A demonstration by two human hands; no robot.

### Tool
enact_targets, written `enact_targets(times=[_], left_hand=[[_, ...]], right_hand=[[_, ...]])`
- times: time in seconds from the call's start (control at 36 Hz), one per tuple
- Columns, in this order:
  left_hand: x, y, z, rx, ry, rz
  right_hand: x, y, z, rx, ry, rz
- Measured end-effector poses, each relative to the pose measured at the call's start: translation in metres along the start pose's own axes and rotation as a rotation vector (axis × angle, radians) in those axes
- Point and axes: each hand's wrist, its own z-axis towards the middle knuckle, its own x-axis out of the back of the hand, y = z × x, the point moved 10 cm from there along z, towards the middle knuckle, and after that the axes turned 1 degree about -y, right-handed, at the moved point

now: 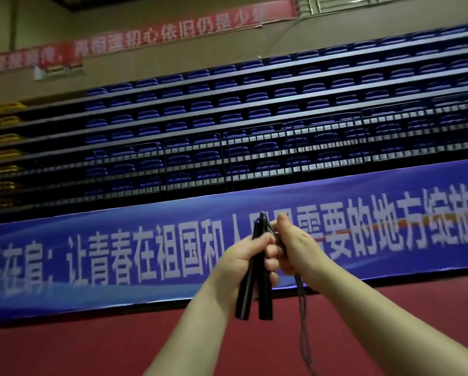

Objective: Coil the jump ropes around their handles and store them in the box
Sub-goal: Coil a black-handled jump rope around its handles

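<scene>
So the left hand [243, 260] is wrapped around both black handles [254, 289], holding them side by side like a bundle, butt ends pointing down toward the red floor [92, 348]. Those look like stiff plastic sticks, light, probably a bit slick, so gripping them mid-length like this seems the right call; it leaves both ends free for the cord to go around.

Just to the right, touching the handle tops, the right hand [295, 251] is pinching the thin dark rope [303, 321] up near where it joins the handles. The rest hangs limp below the wrist and runs out of the bottom of the shot. It's floppy and thin, so I'd guess it tangles or slips off unless each wrap is kept snug.

Room-wise it's all happening mid-air with nothing close: the blue banner [119, 256] and the blue seats [227, 118] sit well behind. No box in view, so I can't say where it goes next.
</scene>
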Motion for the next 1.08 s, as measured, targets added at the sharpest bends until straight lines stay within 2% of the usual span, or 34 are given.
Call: enact_targets(times=[0.14,0.22,0.28,0.33,0.36,0.42,0.47,0.56,0.69,0.81,0.92,1.0,1.08], left_hand=[[0.002,0.013,0.004,-0.104,-0.004,-0.078],[0.011,0.03,0.006,-0.165,0.004,-0.237],[0.018,0.042,0.007,-0.198,0.014,-0.225],[0.026,0.047,0.01,-0.195,0.048,-0.037],[0.031,0.048,0.01,-0.19,0.084,0.169],[0.039,0.049,0.008,-0.163,0.16,0.725],[0.038,0.041,0.007,-0.09,0.138,1.104],[0.037,0.024,0.004,0.008,0.068,1.293],[0.027,-0.009,-0.005,0.192,-0.13,1.452],[0.008,-0.02,-0.015,0.198,-0.272,1.35],[0.002,-0.022,-0.021,0.125,-0.286,1.019],[0.004,-0.022,-0.025,0.015,-0.271,0.716],[0.012,-0.028,-0.027,-0.006,-0.267,0.488]], right_hand=[[-0.001,-0.006,-0.007,0.032,-0.008,0.076],[-0.006,0.004,-0.013,-0.009,-0.046,-0.014],[-0.005,0.008,-0.019,-0.001,-0.049,-0.144],[-0.005,0.0,-0.027,0.045,-0.053,-0.319],[-0.004,-0.008,-0.032,0.069,-0.057,-0.424],[-0.003,-0.024,-0.038,0.114,-0.063,-0.663],[0.001,-0.037,-0.039,0.135,-0.074,-0.903],[0.008,-0.051,-0.039,0.139,-0.101,-1.061],[0.011,-0.057,-0.035,0.187,-0.164,-0.792],[0.01,-0.044,-0.029,0.139,-0.226,-0.458],[0.003,-0.008,-0.032,-0.043,-0.298,-0.042],[0.0,0.007,-0.039,-0.059,-0.214,0.171],[0.001,0.01,-0.05,-0.006,-0.115,0.168]])
